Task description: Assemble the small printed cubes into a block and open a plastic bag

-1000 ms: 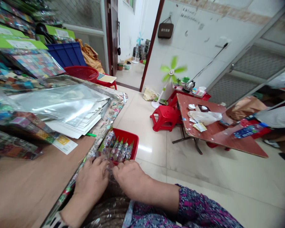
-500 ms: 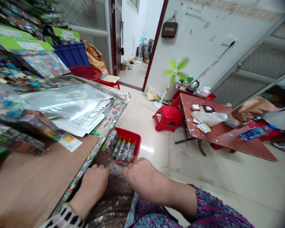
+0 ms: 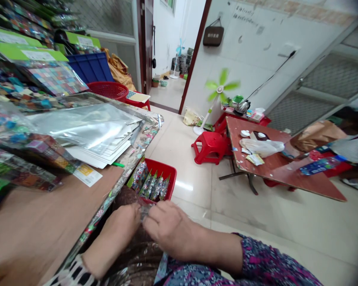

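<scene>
My left hand (image 3: 121, 228) and my right hand (image 3: 168, 230) meet over my lap, fingers curled and pinched on a small clear plastic packet (image 3: 144, 209) between them. Just beyond the hands stands a red basket (image 3: 168, 174) on the floor, holding several upright shiny packets (image 3: 150, 184). The basket sits against the edge of a brown worktable (image 3: 47, 214) on my left.
The worktable carries a pile of clear plastic bags (image 3: 89, 129) and stacks of colourful packaged goods (image 3: 20, 155). Across the tiled floor are a red stool (image 3: 210, 147), a green fan (image 3: 219, 89), and a low red table (image 3: 274, 163) with clutter. A doorway opens at the back.
Both hands drew back from the basket towards my lap with the packet, spread apart a little, then closed together again. The view shifted slightly.
</scene>
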`<state>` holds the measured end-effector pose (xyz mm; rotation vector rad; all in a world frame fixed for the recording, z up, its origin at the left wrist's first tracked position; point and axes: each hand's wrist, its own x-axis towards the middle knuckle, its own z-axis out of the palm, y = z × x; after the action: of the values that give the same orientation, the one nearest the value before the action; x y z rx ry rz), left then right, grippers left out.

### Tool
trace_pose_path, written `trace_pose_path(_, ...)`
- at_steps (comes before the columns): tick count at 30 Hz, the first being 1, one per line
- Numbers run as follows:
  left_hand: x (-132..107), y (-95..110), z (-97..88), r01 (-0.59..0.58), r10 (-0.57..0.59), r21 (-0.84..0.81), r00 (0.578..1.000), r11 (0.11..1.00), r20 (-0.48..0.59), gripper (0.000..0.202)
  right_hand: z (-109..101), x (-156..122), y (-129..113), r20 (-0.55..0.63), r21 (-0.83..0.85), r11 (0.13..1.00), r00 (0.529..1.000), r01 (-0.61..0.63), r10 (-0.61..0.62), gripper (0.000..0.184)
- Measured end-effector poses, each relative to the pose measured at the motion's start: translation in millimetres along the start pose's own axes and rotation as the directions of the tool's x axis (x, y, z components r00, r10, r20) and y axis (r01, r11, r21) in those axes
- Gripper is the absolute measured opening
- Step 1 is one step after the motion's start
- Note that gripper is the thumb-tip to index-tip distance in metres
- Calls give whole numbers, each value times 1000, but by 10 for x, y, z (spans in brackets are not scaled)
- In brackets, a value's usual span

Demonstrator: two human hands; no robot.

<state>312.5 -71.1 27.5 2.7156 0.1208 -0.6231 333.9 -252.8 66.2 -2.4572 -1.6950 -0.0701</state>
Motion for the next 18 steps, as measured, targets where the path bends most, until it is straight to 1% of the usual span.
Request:
trace_pose_path(1, -16, 37, -35, 22, -23, 39, 999, 999, 32, 39, 62, 8, -53, 19, 40, 998, 999, 43, -44, 14)
trace_pose_path(2, -35, 72, -71, 46, -50, 81, 997, 996, 50, 41, 119, 13, -95, 46, 77, 995, 997, 61, -65, 15)
trace_pose_path(3, -56, 100, -105, 67, -75, 121, 996, 990, 57, 42, 167, 18, -123, 69, 107, 993, 996, 53, -60, 17)
trace_pose_path(6, -129, 146, -182, 76, -89, 190, 994, 979, 61, 43, 232, 37, -131, 101, 196, 979, 994, -47, 28, 23)
trace_pose_path(8, -188, 160, -207, 62, -76, 203, 995, 977, 66, 42, 227, 55, -96, 128, 296, 948, 988, -116, 81, 23)
trace_pose_path(10, -264, 180, -223, 59, -73, 204, 995, 977, 63, 43, 221, 72, -53, 187, 372, 911, 976, -177, 114, 23)
trace_pose_path(12, -368, 215, -247, 76, -87, 205, 995, 976, 43, 46, 237, 81, -19, 250, 375, 899, 959, -225, 136, 26)
trace_pose_path(14, -501, 257, -292, 117, -123, 209, 992, 971, 18, 46, 276, 90, 1, 308, 323, 915, 941, -241, 139, 27)
trace_pose_path(15, -576, 276, -322, 136, -140, 210, 990, 968, 7, 44, 298, 99, 7, 334, 295, 927, 934, -232, 127, 27)
trace_pose_path(18, -814, 301, -416, 187, -195, 190, 980, 964, 25, 41, 334, 168, 3, 417, 267, 947, 907, -179, 54, 28)
